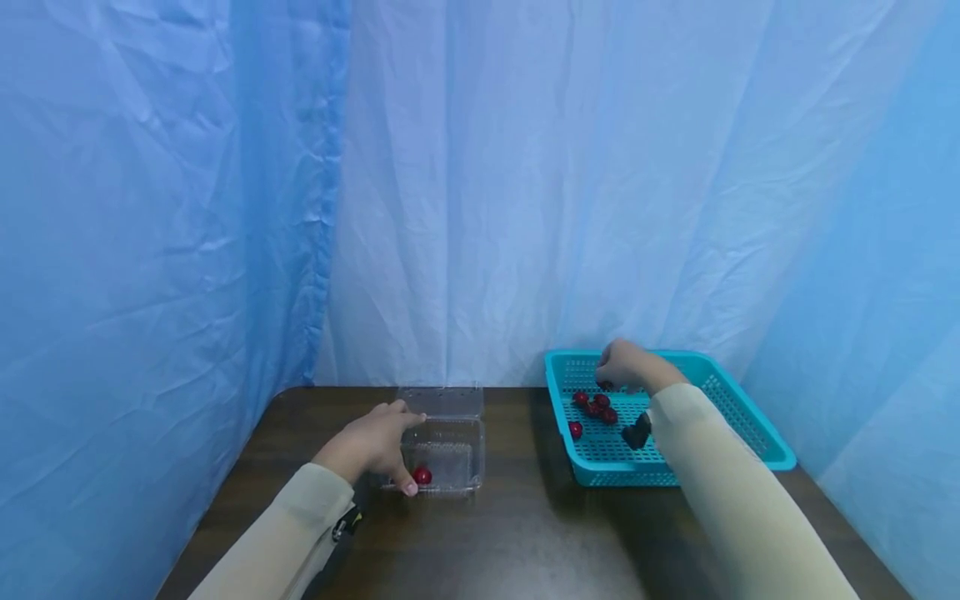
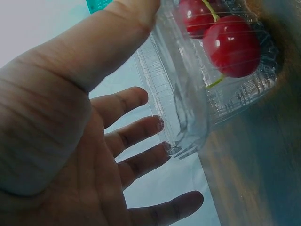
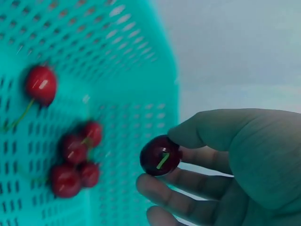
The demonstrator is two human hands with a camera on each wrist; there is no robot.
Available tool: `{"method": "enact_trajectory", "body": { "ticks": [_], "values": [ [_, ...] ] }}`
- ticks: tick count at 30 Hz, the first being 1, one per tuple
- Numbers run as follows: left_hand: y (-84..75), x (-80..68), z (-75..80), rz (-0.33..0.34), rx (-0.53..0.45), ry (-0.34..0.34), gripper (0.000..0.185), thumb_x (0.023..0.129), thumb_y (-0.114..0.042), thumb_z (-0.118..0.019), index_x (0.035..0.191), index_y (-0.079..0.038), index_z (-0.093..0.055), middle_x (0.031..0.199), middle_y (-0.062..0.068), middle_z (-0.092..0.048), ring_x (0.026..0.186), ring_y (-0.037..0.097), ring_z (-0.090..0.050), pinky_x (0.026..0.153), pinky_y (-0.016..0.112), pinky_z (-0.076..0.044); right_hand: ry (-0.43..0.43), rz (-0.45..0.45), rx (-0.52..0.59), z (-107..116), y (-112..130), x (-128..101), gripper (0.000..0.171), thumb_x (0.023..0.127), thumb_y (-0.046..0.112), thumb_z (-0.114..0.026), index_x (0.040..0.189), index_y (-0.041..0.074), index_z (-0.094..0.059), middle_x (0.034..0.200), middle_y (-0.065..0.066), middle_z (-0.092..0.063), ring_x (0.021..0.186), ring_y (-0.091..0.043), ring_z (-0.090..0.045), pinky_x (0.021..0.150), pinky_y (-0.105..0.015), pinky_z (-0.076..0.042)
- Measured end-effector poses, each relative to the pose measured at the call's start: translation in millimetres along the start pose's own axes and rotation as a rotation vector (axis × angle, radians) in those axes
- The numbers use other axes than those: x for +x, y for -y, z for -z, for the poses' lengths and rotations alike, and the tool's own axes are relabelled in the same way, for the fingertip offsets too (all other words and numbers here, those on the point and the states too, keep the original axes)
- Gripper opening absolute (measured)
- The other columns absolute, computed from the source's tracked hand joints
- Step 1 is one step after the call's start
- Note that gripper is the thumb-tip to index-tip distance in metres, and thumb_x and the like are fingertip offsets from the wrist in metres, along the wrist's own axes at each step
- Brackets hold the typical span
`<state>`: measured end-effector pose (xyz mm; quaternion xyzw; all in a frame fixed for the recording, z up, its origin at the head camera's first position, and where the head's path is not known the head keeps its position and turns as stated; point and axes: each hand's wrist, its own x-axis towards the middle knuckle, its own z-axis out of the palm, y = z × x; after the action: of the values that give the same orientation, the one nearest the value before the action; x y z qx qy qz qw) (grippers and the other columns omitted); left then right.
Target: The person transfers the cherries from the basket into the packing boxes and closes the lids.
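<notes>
A dark brown wooden table [image 1: 525, 533] is standing in a corner closed in by wrinkled pale blue plastic sheeting [image 1: 480, 167], which is hanging as a backdrop on every side. On the left part of the table, a clear plastic box [image 1: 444, 450] is lying open with one red cherry [image 1: 422, 475] inside it. The left hand [image 1: 371, 446] is resting against the box's near left side, its thumb pressing on the rim and its fingers [image 2: 136, 132] lying straight and spread, gripping nothing. At the right rear of the table, a teal slotted basket [image 1: 750, 433] is holding several loose cherries [image 1: 596, 408]. The right hand [image 1: 626, 367] is reaching into the basket's far end, pinching a dark cherry [image 3: 160, 155] between thumb and fingertips
</notes>
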<state>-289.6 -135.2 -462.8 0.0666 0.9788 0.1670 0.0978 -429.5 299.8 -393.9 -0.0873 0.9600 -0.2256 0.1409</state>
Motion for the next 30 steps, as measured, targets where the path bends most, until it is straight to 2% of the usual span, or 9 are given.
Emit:
{"method": "enact_trajectory", "body": {
  "ticks": [2, 4, 7, 9, 13, 15, 22, 30],
  "values": [
    [-0.1, -0.8, 0.0, 0.002, -0.004, 0.002, 0.12, 0.062, -0.04, -0.113, 0.168, -0.026, -0.058, 0.174, 0.017, -0.049, 0.156, 0.048, -0.051, 0.115, 0.075, -0.056, -0.022, 0.029, -0.008, 3.5, 11.3, -3.5, 0.03, 0.109, 0.014, -0.065, 0.08, 0.01, -0.072, 0.072, -0.005, -0.067, 0.069, -0.02, -0.059, 0.073, -0.042, -0.063],
    [-0.3, -1.1, 0.4, 0.004, -0.006, 0.003, 0.12, 0.063, -0.04, -0.113, 0.168, -0.025, -0.058, 0.176, 0.018, -0.047, 0.159, 0.049, -0.048, 0.116, 0.076, -0.055, -0.041, 0.039, -0.028, 6.4, 23.5, -6.8, 0.019, 0.109, 0.017, -0.069, 0.1, 0.005, -0.08, 0.087, -0.011, -0.076, 0.08, -0.025, -0.068, 0.078, -0.044, -0.066],
    [-0.8, -1.9, 0.6, 0.006, -0.008, -0.002, 0.121, 0.062, -0.04, -0.113, 0.168, -0.025, -0.058, 0.177, 0.018, -0.045, 0.16, 0.049, -0.048, 0.116, 0.076, -0.054, -0.065, 0.055, -0.054, 7.7, 42.9, -12.8, 0.029, 0.107, 0.021, -0.073, 0.128, 0.001, -0.078, 0.111, -0.017, -0.08, 0.099, -0.031, -0.074, 0.088, -0.046, -0.067],
    [-1.4, -2.4, 1.1, 0.004, -0.007, -0.004, 0.121, 0.061, -0.04, -0.114, 0.168, -0.025, -0.058, 0.177, 0.019, -0.046, 0.159, 0.049, -0.049, 0.116, 0.076, -0.055, -0.081, 0.092, -0.077, 6.0, 53.7, -16.1, 0.035, 0.107, 0.021, -0.074, 0.133, 0.0, -0.077, 0.122, -0.02, -0.08, 0.106, -0.033, -0.075, 0.093, -0.049, -0.068],
    [-3.0, -2.8, 1.9, -0.002, -0.004, -0.007, 0.121, 0.06, -0.04, -0.114, 0.167, -0.023, -0.06, 0.173, 0.018, -0.05, 0.155, 0.047, -0.052, 0.114, 0.075, -0.057, -0.106, 0.185, -0.107, -1.2, 73.4, -21.5, 0.035, 0.106, 0.021, -0.075, 0.133, -0.001, -0.078, 0.131, -0.021, -0.08, 0.113, -0.034, -0.075, 0.102, -0.054, -0.067],
    [-3.5, -2.3, 1.9, -0.002, -0.003, -0.006, 0.121, 0.06, -0.04, -0.114, 0.166, -0.023, -0.06, 0.172, 0.018, -0.051, 0.154, 0.046, -0.053, 0.114, 0.074, -0.057, -0.113, 0.201, -0.12, -6.5, 84.1, -22.4, 0.034, 0.106, 0.021, -0.076, 0.133, 0.001, -0.08, 0.133, -0.02, -0.08, 0.115, -0.033, -0.076, 0.105, -0.054, -0.067],
    [-4.7, -2.7, 3.2, -0.003, 0.008, -0.005, 0.12, 0.059, -0.042, -0.114, 0.166, -0.023, -0.061, 0.17, 0.017, -0.053, 0.151, 0.043, -0.054, 0.114, 0.073, -0.057, -0.087, 0.263, -0.161, -33.8, 126.7, -30.1, 0.025, 0.105, 0.022, -0.081, 0.125, 0.007, -0.083, 0.123, -0.012, -0.083, 0.104, -0.026, -0.075, 0.099, -0.047, -0.069],
    [-2.4, -0.5, 3.2, -0.014, 0.002, -0.003, 0.12, 0.059, -0.042, -0.114, 0.166, -0.023, -0.061, 0.165, 0.015, -0.056, 0.146, 0.04, -0.056, 0.114, 0.071, -0.059, -0.022, 0.441, -0.213, -71.4, 163.8, -35.7, 0.016, 0.108, 0.014, -0.077, 0.121, 0.009, -0.085, 0.12, -0.008, -0.084, 0.113, -0.026, -0.079, 0.101, -0.046, -0.068]
  ]
}}
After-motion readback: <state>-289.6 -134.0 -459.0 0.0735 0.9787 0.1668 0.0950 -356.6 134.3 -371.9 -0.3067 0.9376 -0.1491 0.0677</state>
